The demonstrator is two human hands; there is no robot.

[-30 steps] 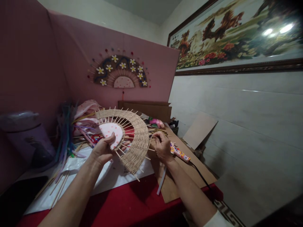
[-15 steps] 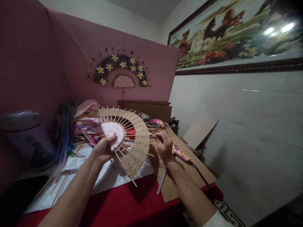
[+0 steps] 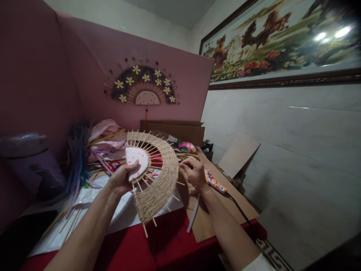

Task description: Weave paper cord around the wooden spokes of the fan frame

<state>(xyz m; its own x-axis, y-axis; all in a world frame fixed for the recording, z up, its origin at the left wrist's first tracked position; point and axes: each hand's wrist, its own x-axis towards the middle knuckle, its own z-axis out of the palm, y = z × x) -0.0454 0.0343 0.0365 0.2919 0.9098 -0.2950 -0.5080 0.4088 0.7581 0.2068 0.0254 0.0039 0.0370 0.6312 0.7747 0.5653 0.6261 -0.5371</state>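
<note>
**Half-round woven fan held above the table, band woven, edge bare**

The left hand (image 3: 121, 180) grasps the woven fan (image 3: 165, 171) by its pink dotted centre piece (image 3: 137, 157), thumb pressed on top and fingers hidden behind. The fan is held tilted in the air above the white plastic sheet (image 3: 121, 216) and the red tablecloth (image 3: 169, 244), touching neither.

The right hand (image 3: 194, 175) has its fingertips pinched together at the fan's outer edge. Whether they grip a stick end or the cord there is too small to tell.

A wide band of pale cord already runs across all the ribs, from one straight edge round to the other. The ribs show bare between centre piece and band, and their tips poke out beyond the rim.

Judged against the decorated fan on the pink wall (image 3: 142, 84), with its flowers and beaded tips, this one carries no ornament yet.

A dotted glue gun (image 3: 216, 183) lies on the cardboard sheet (image 3: 217, 218), just beside the right wrist.
</note>
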